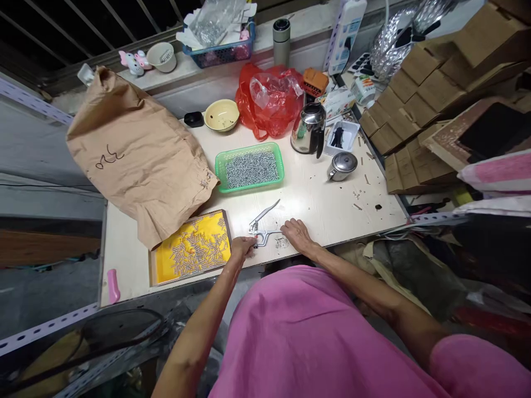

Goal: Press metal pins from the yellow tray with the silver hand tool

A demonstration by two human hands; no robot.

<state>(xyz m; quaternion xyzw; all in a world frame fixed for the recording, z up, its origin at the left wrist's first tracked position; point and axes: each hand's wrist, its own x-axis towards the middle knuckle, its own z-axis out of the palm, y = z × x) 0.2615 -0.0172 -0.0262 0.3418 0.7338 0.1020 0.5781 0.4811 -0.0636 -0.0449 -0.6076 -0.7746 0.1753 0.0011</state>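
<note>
A silver plier-like tool [264, 234] lies at the table's front, its two long handles spread wide apart and a small red part at its head. My left hand [242, 247] has its fingers closed at the tool's head end, beside the tray. At the end of the lower handle is my right hand [297, 234], its fingers bent over that handle. Left of the tool, a shallow tray [226, 221] with a yellow bottom holds many small metal pins [198, 251]. Behind it, a green basket [280, 160] contains a heap of small silver screw-like pieces [251, 169].
A large brown paper bag [133, 149] leans over the tray's left. Behind stand a yellow bowl [222, 114], a red plastic bag [265, 105], a kettle [307, 130] and a metal cup [342, 166]. Cardboard boxes [418, 99] are stacked right; a pink handle-like piece [113, 286] lies front left.
</note>
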